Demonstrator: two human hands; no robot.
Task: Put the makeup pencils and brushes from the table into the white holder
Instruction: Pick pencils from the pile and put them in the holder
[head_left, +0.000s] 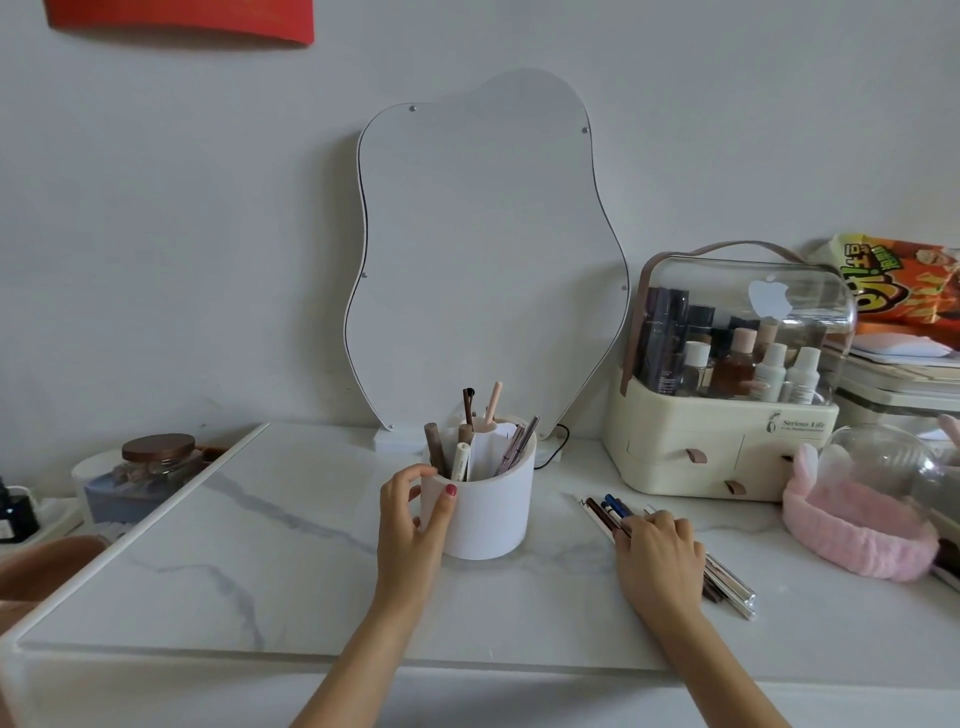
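While the left hand (410, 512) wraps its grip around the smooth white cylindrical holder (485, 506) on the marbled worktop (260, 545), the right hand (657, 551) presses flat, grasping nothing, on slim pencils (610, 509) lying diagonally, tips pointing away-left

Light: soft, even daylight, moderately bright.
Shadows: faint, a weak one hugging the base of the white holder (480, 512).
Glare: small highlights on the clear dome (748, 296) and the marble table (260, 545).
Distortion: wide-angle bowing at the edges, table front curving.
Sharpness: centre fairly crisp, corners slightly soft.
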